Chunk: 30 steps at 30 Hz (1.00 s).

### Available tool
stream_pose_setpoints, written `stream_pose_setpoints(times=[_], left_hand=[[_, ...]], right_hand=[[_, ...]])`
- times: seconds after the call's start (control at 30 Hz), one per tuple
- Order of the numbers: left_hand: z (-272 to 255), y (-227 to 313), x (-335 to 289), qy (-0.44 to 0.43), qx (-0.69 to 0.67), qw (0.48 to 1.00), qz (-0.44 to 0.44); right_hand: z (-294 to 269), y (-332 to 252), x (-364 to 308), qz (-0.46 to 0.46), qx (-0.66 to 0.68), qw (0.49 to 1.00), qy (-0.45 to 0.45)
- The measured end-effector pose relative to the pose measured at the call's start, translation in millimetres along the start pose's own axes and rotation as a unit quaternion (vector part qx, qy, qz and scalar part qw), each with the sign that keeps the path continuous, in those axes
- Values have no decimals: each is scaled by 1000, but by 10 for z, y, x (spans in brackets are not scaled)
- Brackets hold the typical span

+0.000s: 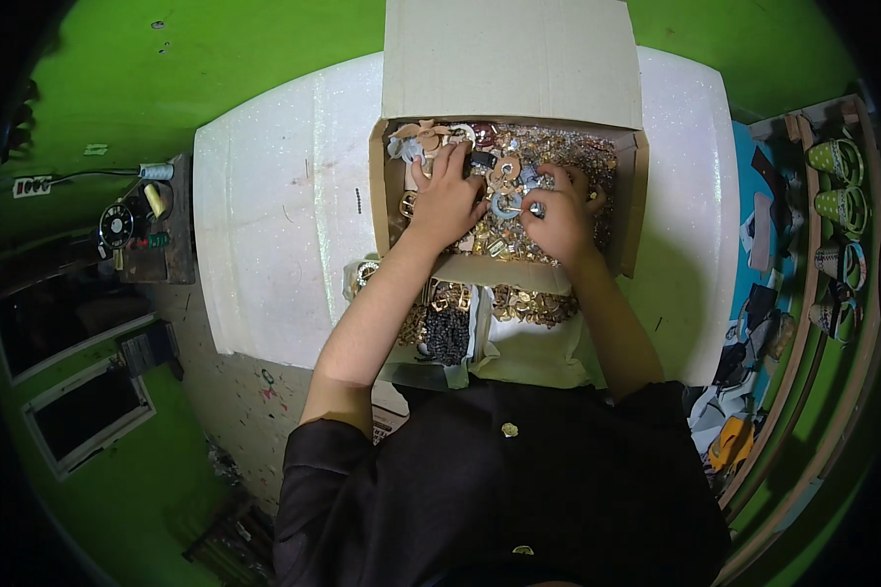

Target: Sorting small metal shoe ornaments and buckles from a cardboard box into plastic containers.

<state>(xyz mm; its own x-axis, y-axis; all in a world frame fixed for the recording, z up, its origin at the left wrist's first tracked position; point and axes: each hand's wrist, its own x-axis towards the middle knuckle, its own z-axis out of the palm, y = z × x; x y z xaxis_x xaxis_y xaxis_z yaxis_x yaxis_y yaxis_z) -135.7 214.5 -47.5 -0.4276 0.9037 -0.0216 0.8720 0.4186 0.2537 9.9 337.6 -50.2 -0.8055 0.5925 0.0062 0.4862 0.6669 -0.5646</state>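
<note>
An open cardboard box (380,186) stands in front of me, full of small beads, buckles and trinkets (504,245) in gold, silver and brown. My left hand (447,199) lies palm down over its left part, fingers spread and touching the pieces. Over the right part is my right hand (563,220), its fingers curled in among the beads. A small shiny silver piece (536,208) shows at its thumb side, next to a pale blue ring (506,205). What the right fingers grip, if anything, is hidden.
Smaller trays with black beaded pieces (446,338) and gold trinkets (533,305) sit between the box and me. The raised lid (509,59) is behind, on a white sparkly table (274,215). A sewing table (162,235) is at left; a shoe rack (817,323) at right.
</note>
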Motion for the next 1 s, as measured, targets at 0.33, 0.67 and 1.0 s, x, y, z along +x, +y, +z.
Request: stream_pose_setpoints(times=[0.33,0.67,1.0], left_hand=[[67,0,31,-11,27,1000,2],[-31,109,144,-75,24,996,-31],[-143,187,41,-110,-8,992,-63]], right_hand=[[105,102,8,17,30,998,54],[-138,-37,-64,6,48,994,103],[-490,-101,-381,31,86,984,152]])
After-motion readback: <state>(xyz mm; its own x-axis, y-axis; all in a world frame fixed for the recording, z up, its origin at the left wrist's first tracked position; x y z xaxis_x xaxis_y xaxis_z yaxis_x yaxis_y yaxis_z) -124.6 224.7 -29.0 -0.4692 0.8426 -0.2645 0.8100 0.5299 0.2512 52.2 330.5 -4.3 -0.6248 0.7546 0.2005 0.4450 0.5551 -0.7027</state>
